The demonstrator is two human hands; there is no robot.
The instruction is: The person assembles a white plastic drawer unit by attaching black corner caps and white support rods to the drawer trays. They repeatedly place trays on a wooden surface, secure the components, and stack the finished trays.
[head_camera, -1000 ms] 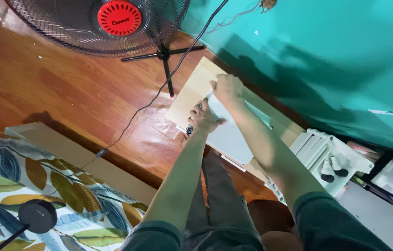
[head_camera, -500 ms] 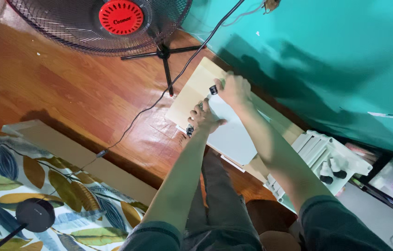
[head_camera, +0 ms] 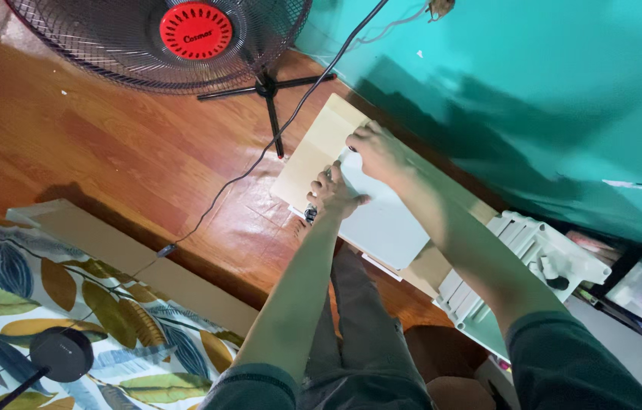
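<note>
Wood floor (head_camera: 108, 152) is carrying a standing fan (head_camera: 184, 38) and a pale wooden board (head_camera: 317, 156) beside the teal wall (head_camera: 526, 91). White panel (head_camera: 381, 220) is lying on that board. Left hand (head_camera: 332, 191) is pressing down on the panel's near edge, fingers curled. Right hand (head_camera: 378, 152) is pinching a small dark part (head_camera: 351, 149) at the panel's far corner.

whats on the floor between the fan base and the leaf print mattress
In the head view, mostly bare wood floor, crossed by a black cord with an inline switch. A pale board lies along the mattress edge.
</note>
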